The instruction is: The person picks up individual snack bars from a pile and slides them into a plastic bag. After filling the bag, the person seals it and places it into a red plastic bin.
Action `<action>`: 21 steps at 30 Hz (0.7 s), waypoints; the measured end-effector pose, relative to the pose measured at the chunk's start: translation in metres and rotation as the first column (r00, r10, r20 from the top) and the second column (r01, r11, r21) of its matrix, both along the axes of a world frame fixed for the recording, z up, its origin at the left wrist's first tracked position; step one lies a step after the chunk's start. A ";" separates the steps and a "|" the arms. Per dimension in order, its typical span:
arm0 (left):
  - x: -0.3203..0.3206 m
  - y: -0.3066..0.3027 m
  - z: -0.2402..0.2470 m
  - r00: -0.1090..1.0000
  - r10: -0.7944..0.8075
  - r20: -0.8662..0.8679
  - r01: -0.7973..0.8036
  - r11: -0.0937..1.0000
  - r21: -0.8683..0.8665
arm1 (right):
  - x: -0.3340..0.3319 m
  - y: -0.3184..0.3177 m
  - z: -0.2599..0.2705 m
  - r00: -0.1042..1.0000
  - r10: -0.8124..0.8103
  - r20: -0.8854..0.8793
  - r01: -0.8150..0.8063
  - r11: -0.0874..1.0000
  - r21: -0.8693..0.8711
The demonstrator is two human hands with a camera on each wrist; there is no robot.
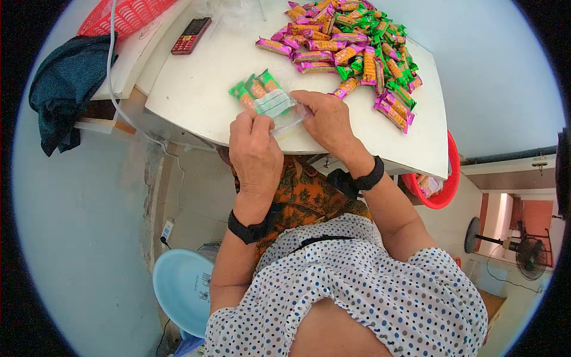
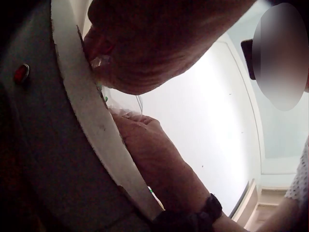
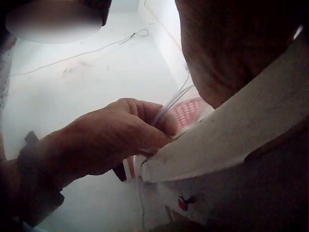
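Note:
A clear plastic bag (image 1: pixel 289 122) lies at the table's near edge, its mouth toward the person. Several green-ended snack packets (image 1: pixel 256 89) show in its far part, partly under a pale printed label (image 1: pixel 275 103). My left hand (image 1: pixel 257 152) pinches the bag's near left edge between thumb and fingers. On the other side, my right hand (image 1: pixel 328 119) grips the bag's right edge. In the right wrist view, a fold of clear plastic stands up from the fingers of the left hand (image 3: pixel 120 128). The left wrist view shows the right hand (image 2: pixel 154 154) low over the tabletop.
A large heap of pink and green snack packets (image 1: pixel 357 50) covers the table's far right. A phone (image 1: pixel 191 35) lies at the far left, near a red mesh basket (image 1: pixel 122 18). Below the table's right side stands a red tub (image 1: pixel 452 178); a blue basin (image 1: pixel 181 291) is at lower left.

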State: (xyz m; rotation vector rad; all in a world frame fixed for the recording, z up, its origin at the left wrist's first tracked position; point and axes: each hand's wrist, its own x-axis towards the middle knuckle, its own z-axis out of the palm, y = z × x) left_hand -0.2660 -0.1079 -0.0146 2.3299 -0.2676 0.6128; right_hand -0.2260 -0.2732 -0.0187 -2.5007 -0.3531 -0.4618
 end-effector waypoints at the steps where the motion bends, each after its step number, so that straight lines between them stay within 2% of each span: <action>1: 0.001 -0.001 0.000 1.000 0.005 0.019 -0.005 1.000 -0.008 | 0.001 0.000 0.001 1.000 0.011 -0.007 -0.011 1.000 -0.002; 3: 0.003 -0.003 0.000 0.998 0.015 0.060 -0.013 0.999 -0.029 | 0.001 0.000 0.003 0.999 0.034 -0.019 -0.034 0.999 -0.010; 5: 0.007 -0.002 0.009 0.992 -0.027 0.120 0.021 0.999 0.046 | 0.003 0.000 0.004 0.998 0.060 -0.035 -0.061 0.998 -0.015; 9: 0.019 -0.002 0.018 0.974 -0.187 0.128 0.153 0.959 0.238 | 0.003 0.001 0.014 0.988 0.076 -0.134 -0.089 0.992 -0.090; 12: 0.030 -0.009 0.011 0.953 -0.254 0.164 0.211 0.948 0.239 | 0.002 -0.004 0.016 0.990 0.063 -0.127 -0.074 0.994 -0.080; 15: 0.036 -0.012 0.003 0.952 -0.268 0.149 0.229 0.945 0.235 | -0.005 -0.018 0.031 0.984 0.100 -0.147 -0.092 0.994 0.054; 19: 0.037 -0.016 -0.004 0.949 -0.203 0.242 0.127 0.947 0.296 | -0.004 -0.041 0.052 0.987 0.062 -0.148 -0.034 0.982 0.187; 21: 0.036 -0.020 -0.004 0.954 -0.159 0.253 0.075 0.947 0.311 | 0.003 -0.047 0.047 0.989 -0.114 0.089 0.119 0.992 -0.049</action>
